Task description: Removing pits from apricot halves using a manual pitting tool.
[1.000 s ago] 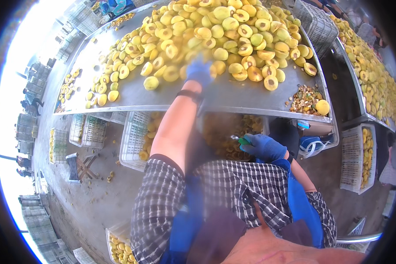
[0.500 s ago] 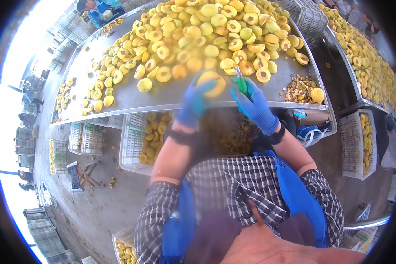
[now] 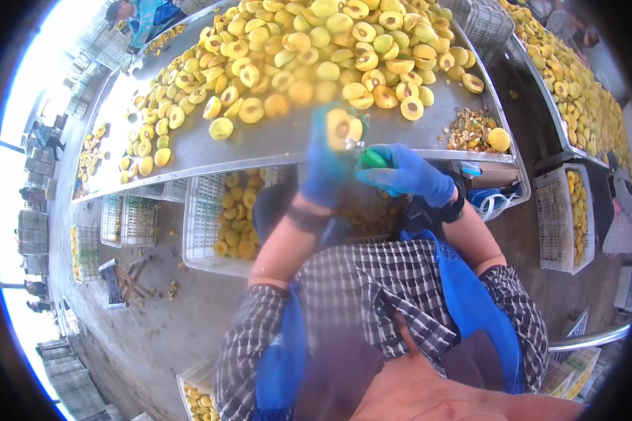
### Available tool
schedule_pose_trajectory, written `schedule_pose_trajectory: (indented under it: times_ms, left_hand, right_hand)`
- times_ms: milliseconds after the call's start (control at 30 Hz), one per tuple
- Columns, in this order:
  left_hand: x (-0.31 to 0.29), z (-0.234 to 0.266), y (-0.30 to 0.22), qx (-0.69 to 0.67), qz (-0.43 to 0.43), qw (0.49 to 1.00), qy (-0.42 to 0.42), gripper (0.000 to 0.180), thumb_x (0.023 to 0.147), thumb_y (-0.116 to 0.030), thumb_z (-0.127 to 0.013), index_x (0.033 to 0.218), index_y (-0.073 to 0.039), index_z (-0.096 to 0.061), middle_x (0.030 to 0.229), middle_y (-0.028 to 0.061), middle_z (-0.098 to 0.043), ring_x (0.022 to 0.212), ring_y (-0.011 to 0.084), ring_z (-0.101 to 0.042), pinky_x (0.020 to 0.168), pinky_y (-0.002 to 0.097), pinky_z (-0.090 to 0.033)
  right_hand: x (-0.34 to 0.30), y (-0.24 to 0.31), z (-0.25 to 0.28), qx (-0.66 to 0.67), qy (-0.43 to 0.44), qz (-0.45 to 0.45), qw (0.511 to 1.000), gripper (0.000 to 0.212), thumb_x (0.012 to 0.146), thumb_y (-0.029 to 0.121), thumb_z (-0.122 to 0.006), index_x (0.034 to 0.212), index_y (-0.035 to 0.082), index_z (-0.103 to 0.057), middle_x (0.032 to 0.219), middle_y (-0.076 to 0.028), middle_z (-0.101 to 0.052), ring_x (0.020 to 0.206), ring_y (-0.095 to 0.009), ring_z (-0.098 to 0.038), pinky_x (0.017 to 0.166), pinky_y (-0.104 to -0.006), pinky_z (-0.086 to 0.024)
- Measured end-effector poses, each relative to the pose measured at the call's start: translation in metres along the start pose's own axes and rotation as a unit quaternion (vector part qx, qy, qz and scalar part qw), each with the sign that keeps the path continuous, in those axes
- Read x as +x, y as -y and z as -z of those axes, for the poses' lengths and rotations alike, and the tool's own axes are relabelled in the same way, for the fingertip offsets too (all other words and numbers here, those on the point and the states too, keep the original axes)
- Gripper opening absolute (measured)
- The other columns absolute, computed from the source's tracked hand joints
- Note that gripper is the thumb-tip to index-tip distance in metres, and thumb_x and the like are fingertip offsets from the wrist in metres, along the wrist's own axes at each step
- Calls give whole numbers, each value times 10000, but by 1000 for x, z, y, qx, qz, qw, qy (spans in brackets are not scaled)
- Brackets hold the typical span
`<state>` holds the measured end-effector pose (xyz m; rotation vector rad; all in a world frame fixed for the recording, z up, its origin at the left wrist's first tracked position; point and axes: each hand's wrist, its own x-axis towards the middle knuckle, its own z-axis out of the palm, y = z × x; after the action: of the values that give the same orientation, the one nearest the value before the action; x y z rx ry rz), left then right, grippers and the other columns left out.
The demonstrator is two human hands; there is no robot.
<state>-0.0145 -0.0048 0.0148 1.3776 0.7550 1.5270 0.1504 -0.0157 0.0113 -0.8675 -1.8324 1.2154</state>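
Observation:
My left hand (image 3: 319,168), in a blue glove, is closed round a yellow peach half (image 3: 343,128), held just above the table's near edge. The fruit's cut face with its brown centre shows; a blur covers part of this hand. Gripped in my gloved right hand (image 3: 416,172) is a green-handled pitting tool (image 3: 376,156). Its short metal tip is against or very near the lower right of the peach half; exact contact is hard to tell. Beyond my hands, a large heap of halved peaches (image 3: 298,59) covers much of the metal table (image 3: 274,142).
Pits and scraps (image 3: 470,130) lie at the table's right corner beside a single peach (image 3: 498,139). Below the near edge stands a white crate (image 3: 202,223) of peaches. Another crate (image 3: 556,224) is at the right. A co-worker (image 3: 142,21) is at the far left end.
My right hand has turned inward, bringing the tool's tip to the peach half. The peach half in my left hand now shows its cut face. The view has shifted slightly.

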Motion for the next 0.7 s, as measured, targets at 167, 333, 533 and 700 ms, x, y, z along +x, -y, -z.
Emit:
schedule_pose_trajectory:
  times_ms: [167,333,533,700]
  left_hand:
    - [0,-8,7,93,-31,995,-11,321,939,-92,-560,1225,-15,-437,1066,81,-554,942,144,-553,818,266,-484]
    - [-1,-5,10,243,-130,960,-44,246,938,-119,-560,1147,6,-529,1077,136,-563,972,245,-558,856,350,-469]
    - [-7,-8,8,343,-174,919,-88,264,944,-158,-557,1125,34,-560,1074,195,-555,968,320,-553,849,405,-475]
    - [-8,-7,14,336,-184,920,-82,283,907,-110,-582,1147,38,-561,1065,197,-567,935,311,-573,815,386,-501]
  right_hand:
    - [-8,-4,-5,-200,-137,53,969,204,899,193,-648,997,37,-560,849,-203,-647,748,-363,-636,639,-381,-489]
    - [-12,6,-22,-497,-83,8,863,360,893,190,-575,1180,2,-465,857,-237,-638,800,-403,-634,665,-464,-501]
    - [-18,10,-28,-395,-67,29,916,378,881,132,-503,1220,-23,-440,888,-243,-630,797,-425,-628,673,-493,-493]
    - [-20,-11,-23,-376,-52,112,918,432,873,132,-521,1261,-36,-433,965,-249,-637,873,-418,-626,750,-473,-496]
